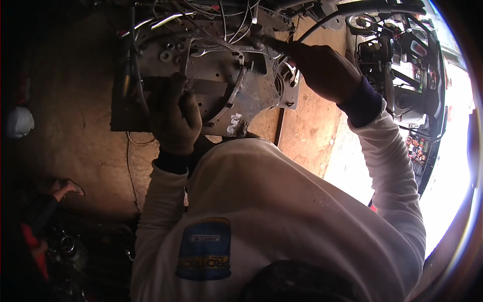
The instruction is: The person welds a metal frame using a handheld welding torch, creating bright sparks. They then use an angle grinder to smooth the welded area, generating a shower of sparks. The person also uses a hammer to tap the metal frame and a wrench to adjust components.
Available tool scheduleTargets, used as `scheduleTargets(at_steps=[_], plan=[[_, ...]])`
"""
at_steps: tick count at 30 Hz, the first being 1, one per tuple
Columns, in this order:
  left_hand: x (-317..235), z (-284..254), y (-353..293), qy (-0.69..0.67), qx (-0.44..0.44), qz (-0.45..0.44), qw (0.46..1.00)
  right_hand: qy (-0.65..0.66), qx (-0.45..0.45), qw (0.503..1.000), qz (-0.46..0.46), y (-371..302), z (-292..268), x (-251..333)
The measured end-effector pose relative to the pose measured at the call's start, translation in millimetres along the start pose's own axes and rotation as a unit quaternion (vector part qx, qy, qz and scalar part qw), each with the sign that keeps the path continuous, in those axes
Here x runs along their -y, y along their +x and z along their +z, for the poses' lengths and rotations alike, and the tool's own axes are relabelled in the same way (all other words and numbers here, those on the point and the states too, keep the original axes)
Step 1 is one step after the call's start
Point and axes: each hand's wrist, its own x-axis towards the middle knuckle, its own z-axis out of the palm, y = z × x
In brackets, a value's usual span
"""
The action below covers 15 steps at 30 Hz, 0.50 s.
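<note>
A dark, worn metal plate (251,108) with holes, a curved rib and several cables lies in front of me. Over its left part is my left hand (176,118), fingers bent at the end of a thin upright metal strip (187,58) and beside a dark flat bar (210,87). What it grips is hidden. My right hand (324,70) reaches in from the right, its fingers closed near the plate's upper right edge; what they hold is too dark to make out. Between the hands, a spanner (221,49) lies across the plate.
Several round washers (165,56) sit on the plate's upper left. Loose wires (241,22) tangle along its far side. A dark vehicle (402,75) stands at the right. On the brown floor (90,146) at the left lies a cord (130,171); another person's foot (70,188) is nearby.
</note>
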Motion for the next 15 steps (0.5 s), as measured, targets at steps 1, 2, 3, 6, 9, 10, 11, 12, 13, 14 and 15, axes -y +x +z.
scheduleTargets(at_steps=[1,2,3,6,9,10,11,12,13,14,15], plan=[[-1,1,-1,-0.01,0.01,-0.015,1.0,0.0,-0.071,0.997,0.007,-1,5,-4],[-2,2,0,-0.002,-0.002,-0.003,1.0,-0.049,-0.12,0.99,-0.053,2,1,-10],[-3,2,1,0.006,-0.014,0.01,1.0,-0.098,-0.168,0.974,-0.114,5,-5,-17],[2,3,2,0.009,-0.025,0.029,0.999,-0.046,-0.174,0.979,-0.093,5,-1,-1],[2,6,0,0.004,-0.021,0.031,0.999,0.042,0.023,0.999,-0.004,-14,38,2],[3,3,0,0.009,-0.019,0.028,0.999,0.027,0.017,0.999,-0.012,-12,26,6],[3,4,1,0.02,-0.022,0.031,0.999,0.01,0.009,1.0,-0.021,-8,7,9],[4,4,2,0.031,-0.025,0.035,0.999,-0.007,0.002,1.0,-0.03,-6,-4,10],[3,5,2,0.037,-0.026,0.038,0.998,-0.001,-0.041,0.999,-0.012,-1,-3,2],[2,5,2,0.032,-0.03,0.036,0.998,-0.017,-0.091,0.994,-0.05,3,-5,-2],[0,4,1,0.027,-0.034,0.033,0.998,-0.034,-0.142,0.985,-0.088,7,-9,-4]])
